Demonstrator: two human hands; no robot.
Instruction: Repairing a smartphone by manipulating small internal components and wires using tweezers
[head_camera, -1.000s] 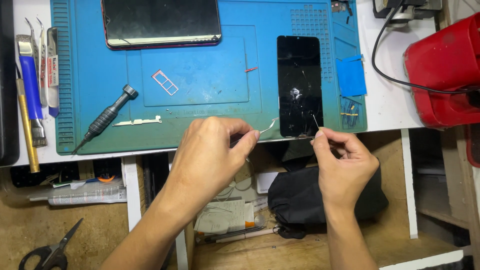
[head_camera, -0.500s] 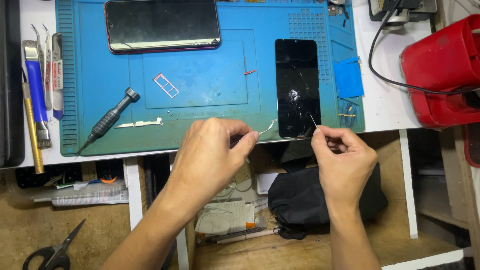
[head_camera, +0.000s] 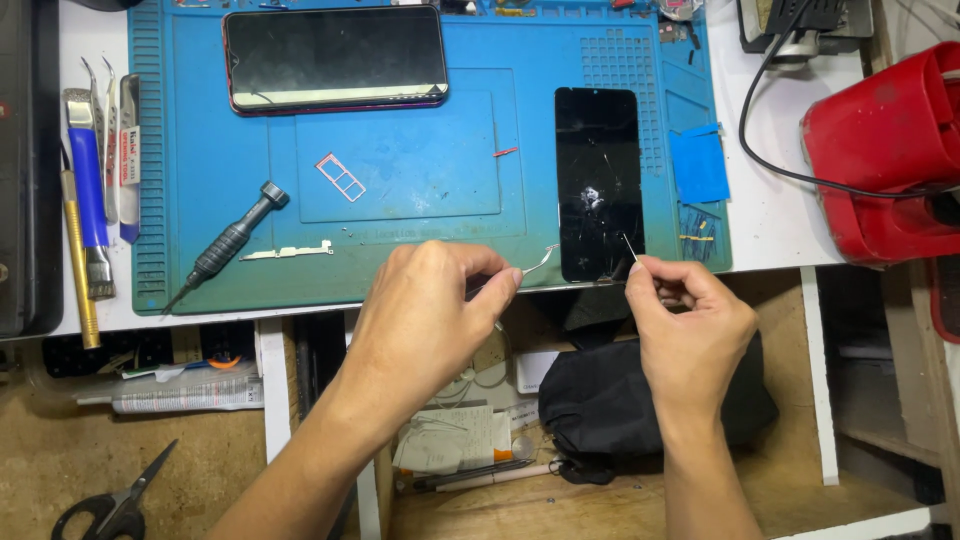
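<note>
- Head camera looks down on a blue work mat, whose top edge is cut off by the frame.
- Left hand has thumb and fingertips pinched together on a thin, pale strip. It is too fine to make out what it is, and the fingers hide its near end.
- Strip curves up over the mat's front edge, just left of a cracked black screen panel.
- Right hand is closed on thin tweezers, with only the tip showing, near the panel's lower right corner.
- A dark phone, a screwdriver and a small card tray lie on the mat.
</note>
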